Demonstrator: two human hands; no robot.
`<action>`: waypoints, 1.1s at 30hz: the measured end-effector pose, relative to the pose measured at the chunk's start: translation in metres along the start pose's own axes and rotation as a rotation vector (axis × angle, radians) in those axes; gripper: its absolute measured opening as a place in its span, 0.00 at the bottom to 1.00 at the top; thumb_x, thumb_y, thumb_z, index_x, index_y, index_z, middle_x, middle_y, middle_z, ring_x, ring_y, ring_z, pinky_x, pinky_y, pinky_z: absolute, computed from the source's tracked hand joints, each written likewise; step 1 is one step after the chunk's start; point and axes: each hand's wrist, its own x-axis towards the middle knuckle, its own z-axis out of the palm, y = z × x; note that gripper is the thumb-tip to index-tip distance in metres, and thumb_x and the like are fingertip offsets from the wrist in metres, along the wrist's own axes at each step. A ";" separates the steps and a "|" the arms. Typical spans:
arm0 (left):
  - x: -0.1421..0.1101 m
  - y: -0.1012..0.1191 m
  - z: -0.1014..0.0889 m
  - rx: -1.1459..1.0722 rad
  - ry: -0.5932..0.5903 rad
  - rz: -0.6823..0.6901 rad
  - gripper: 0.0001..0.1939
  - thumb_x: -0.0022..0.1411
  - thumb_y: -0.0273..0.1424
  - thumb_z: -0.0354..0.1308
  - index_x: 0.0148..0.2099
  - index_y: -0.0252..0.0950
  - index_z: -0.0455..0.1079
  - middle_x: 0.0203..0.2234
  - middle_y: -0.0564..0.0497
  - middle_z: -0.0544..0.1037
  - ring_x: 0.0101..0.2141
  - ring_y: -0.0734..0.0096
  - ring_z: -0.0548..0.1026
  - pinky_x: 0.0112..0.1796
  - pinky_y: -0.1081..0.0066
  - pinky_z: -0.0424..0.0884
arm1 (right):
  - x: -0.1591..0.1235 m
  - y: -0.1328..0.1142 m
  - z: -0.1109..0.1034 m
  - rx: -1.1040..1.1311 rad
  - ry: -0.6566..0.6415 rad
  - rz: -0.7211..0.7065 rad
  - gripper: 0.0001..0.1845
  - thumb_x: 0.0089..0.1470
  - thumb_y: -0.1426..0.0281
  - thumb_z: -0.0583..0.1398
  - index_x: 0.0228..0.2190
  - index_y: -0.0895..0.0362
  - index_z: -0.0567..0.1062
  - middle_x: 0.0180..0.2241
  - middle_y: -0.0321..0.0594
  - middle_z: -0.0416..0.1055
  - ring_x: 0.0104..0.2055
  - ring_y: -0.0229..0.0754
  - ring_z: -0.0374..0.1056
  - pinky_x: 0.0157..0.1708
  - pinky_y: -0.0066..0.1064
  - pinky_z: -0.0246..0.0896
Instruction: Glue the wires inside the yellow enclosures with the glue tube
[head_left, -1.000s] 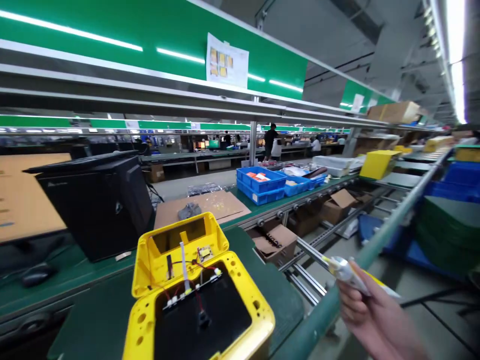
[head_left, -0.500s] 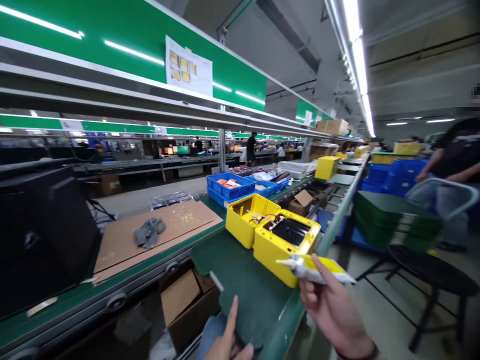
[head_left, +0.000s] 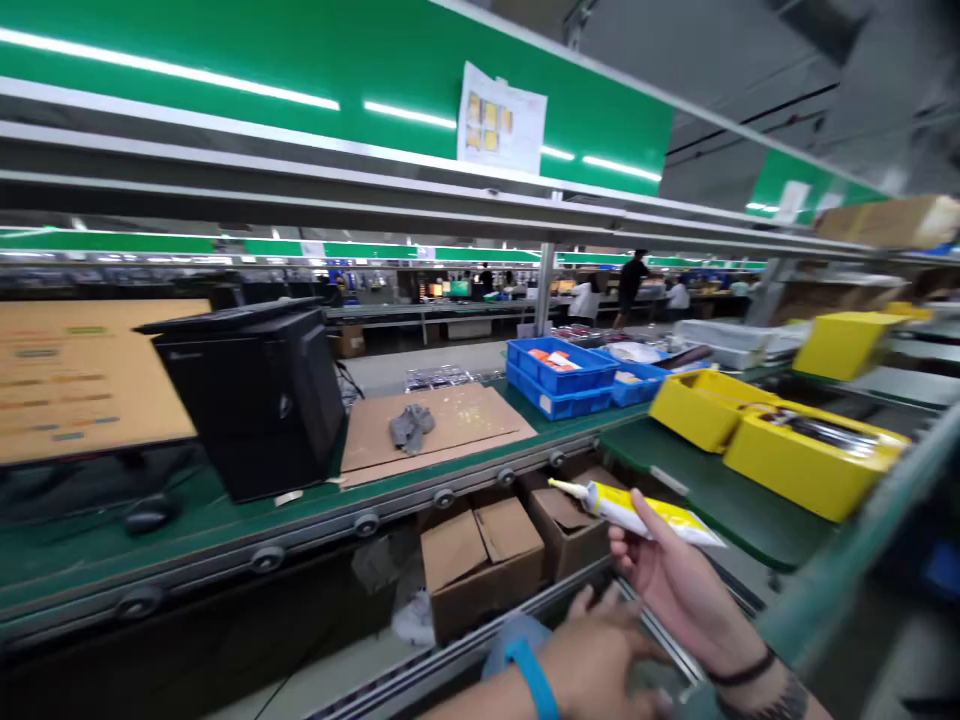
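- Lit screen (head_left: 97, 375), left edge: upright at the rear of the green surface (head_left: 52, 550), facing you, presumably for reading at a glance.
- Computer mouse (head_left: 151, 513): below the screen, within its reach.
- Black computer case (head_left: 247, 410): standing beside the screen, perhaps to keep their cables short.
- Grey rag (head_left: 411, 428): crumpled on a flecked cardboard sheet (head_left: 480, 415), left of centre; the sheet probably shields the surface.
- Cardboard carton (head_left: 484, 565): below the surface, lower centre, seemingly stowed out of the way.
- Printed sheet (head_left: 517, 125): fixed to the green panel, upper centre, likely for viewing without using your hands.
- Blue bins (head_left: 561, 378): two stacked, right of centre; orange-and-white pieces in the upper one, kept together by its walls.
- Your left hand (head_left: 600, 655), lower centre, blue wristband (head_left: 534, 680): blurred, fingers spread, nothing seen in its grasp.
- Yellow-and-white squeeze tube (head_left: 619, 508), right of centre: gripped in your right hand (head_left: 675, 575), thumb on top, fingers beneath; nozzle points left, clear of your fingers, a hold that seems to leave the tip free.
- Opened yellow housing (head_left: 814, 460), right: both halves side by side on a green board (head_left: 750, 510), interior exposed, presumably for access.
- Yellow box (head_left: 847, 345), right edge: behind the housing, apart from it.
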 end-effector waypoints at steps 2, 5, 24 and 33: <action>-0.018 -0.032 -0.031 0.192 0.127 -0.094 0.28 0.56 0.39 0.67 0.60 0.49 0.73 0.71 0.48 0.57 0.70 0.39 0.49 0.67 0.37 0.42 | 0.023 0.002 0.004 -0.071 -0.043 -0.018 0.14 0.58 0.64 0.68 0.38 0.63 0.79 0.28 0.43 0.78 0.26 0.36 0.74 0.24 0.21 0.73; -0.043 -0.088 -0.095 0.414 0.456 -0.332 0.20 0.58 0.35 0.64 0.53 0.40 0.76 0.65 0.41 0.67 0.67 0.45 0.59 0.66 0.48 0.55 | 0.064 0.012 0.018 -0.148 -0.099 -0.022 0.11 0.60 0.67 0.67 0.39 0.64 0.79 0.29 0.45 0.79 0.28 0.36 0.76 0.26 0.21 0.74; -0.056 -0.291 -0.307 0.237 1.190 -0.690 0.12 0.70 0.38 0.59 0.43 0.33 0.73 0.37 0.49 0.78 0.37 0.67 0.77 0.42 0.61 0.76 | 0.293 0.168 0.144 -0.215 -0.111 -0.024 0.17 0.57 0.58 0.67 0.32 0.62 0.79 0.26 0.43 0.80 0.27 0.37 0.76 0.25 0.22 0.71; -0.059 -0.316 -0.309 0.048 1.382 -0.470 0.13 0.68 0.39 0.61 0.40 0.32 0.73 0.37 0.49 0.77 0.39 0.65 0.77 0.43 0.60 0.75 | 0.325 0.200 0.174 -0.387 -0.202 -0.187 0.23 0.44 0.53 0.72 0.29 0.61 0.80 0.21 0.40 0.77 0.22 0.40 0.72 0.23 0.28 0.68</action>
